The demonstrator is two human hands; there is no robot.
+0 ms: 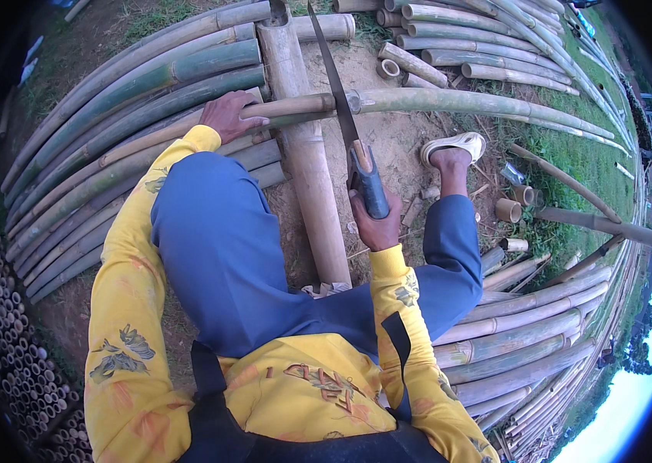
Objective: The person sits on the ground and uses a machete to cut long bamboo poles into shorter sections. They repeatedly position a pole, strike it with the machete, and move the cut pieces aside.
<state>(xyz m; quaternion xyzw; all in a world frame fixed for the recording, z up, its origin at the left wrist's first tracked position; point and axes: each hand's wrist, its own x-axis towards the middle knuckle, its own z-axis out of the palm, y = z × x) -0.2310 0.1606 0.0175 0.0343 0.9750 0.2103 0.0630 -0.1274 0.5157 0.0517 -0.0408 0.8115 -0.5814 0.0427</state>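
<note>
My left hand [232, 116] is closed over a brownish bamboo pole [299, 106], holding it across a thick bamboo log [312, 185] that lies on the ground. In my right hand [378, 222] is a handsaw [373, 189], gripped by its dark handle, with the long blade pointing away from me. The blade crosses beside the brownish pole's right end. Just right of the blade begins a greyish-green bamboo pole [449, 100]; whether the two are parts of one pole I cannot tell. My left knee is bent close to the left hand.
Several bamboo poles [210, 60] lie stacked at the left, with more at the far right and lower right [518, 339]. Short bamboo pieces [508, 210] sit near my sandalled foot [454, 147]. Many cut bamboo ends [13, 347] are piled at the lower left.
</note>
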